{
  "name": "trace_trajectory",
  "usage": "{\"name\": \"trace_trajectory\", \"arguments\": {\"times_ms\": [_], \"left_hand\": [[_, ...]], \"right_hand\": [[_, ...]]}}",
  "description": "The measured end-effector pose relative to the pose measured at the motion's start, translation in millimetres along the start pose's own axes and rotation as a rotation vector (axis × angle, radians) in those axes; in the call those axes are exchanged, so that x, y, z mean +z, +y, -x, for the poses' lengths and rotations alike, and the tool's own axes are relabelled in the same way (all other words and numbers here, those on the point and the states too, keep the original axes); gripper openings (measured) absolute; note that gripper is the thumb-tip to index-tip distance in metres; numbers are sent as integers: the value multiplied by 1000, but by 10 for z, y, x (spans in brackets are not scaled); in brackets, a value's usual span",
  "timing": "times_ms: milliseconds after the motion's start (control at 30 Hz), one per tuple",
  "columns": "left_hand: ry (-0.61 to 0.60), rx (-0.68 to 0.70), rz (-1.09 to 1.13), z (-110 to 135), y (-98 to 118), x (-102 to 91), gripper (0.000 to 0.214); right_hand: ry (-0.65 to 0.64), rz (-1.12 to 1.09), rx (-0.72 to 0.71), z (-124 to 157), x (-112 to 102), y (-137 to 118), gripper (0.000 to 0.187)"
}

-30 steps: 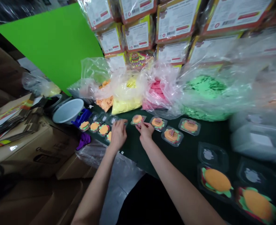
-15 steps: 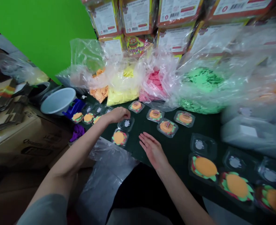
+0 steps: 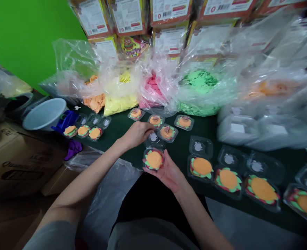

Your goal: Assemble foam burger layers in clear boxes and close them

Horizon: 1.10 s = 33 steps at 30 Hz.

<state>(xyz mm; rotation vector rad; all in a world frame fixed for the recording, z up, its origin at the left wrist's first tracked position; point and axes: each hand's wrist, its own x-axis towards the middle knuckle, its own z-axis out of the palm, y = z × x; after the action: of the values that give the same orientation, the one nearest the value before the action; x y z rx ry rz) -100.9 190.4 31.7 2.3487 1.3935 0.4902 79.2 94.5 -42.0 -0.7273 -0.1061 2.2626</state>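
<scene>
An open clear plastic clamshell container (image 3: 146, 164) is between my hands, holding a toy-like burger (image 3: 154, 159) with an orange bun and green and red layers. My left hand (image 3: 136, 136) pinches by the far edge of its raised lid (image 3: 154, 138), fingertips closed together. My right hand (image 3: 169, 175) cups the base from the right, thumb along the side and fingers underneath. Just beyond the lid, a closed burger container (image 3: 167, 133) carries a printed label, with other closed ones (image 3: 156, 121) nearby.
Open burger containers (image 3: 201, 167) line the table's front right. Three more stand left, beside a blue tape dispenser (image 3: 66, 119) and white basin (image 3: 45, 113). Bags of yellow (image 3: 121, 104), pink and green pieces stand behind. Stacked lidded containers (image 3: 238, 128) are at right, boxes (image 3: 169, 41) at the back.
The view has turned right. The open container has moved right along the table with my left hand by its lid. My right hand, open before, now cups its base.
</scene>
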Motion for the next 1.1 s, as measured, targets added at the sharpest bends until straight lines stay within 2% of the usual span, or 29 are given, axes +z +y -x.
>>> {"name": "trace_trajectory", "arguments": {"times_ms": [67, 200, 367, 533, 667, 733, 800, 933, 1000, 1100], "left_hand": [[62, 34, 38, 155, 152, 19, 31], [95, 123, 138, 498, 418, 27, 40], [131, 140, 243, 895, 571, 126, 51], [122, 154, 253, 1269, 590, 394, 67], [153, 161, 257, 1516, 674, 667, 73], [216, 159, 281, 1602, 750, 777, 74], [336, 68, 338, 1655, 836, 850, 70], [558, -349, 503, 1658, 987, 915, 40], [588, -477, 604, 1624, 1031, 944, 30], [583, -525, 690, 1562, 1057, 1012, 34]], "right_hand": [[-5, -20, 5, 51, -34, 0, 42], [-7, -81, 43, 108, -78, 38, 41], [-14, -134, -16, 139, -76, 19, 40], [-18, -119, -23, 210, -13, -79, 57], [24, -16, -36, 268, 24, -82, 48], [45, 23, -54, 287, 22, -67, 44], [69, 29, -61, 301, 13, -57, 42], [78, -11, -72, 311, 11, -52, 40], [69, -28, -71, 307, 22, -40, 39], [72, -39, -64, 297, 46, -4, 35]]}}
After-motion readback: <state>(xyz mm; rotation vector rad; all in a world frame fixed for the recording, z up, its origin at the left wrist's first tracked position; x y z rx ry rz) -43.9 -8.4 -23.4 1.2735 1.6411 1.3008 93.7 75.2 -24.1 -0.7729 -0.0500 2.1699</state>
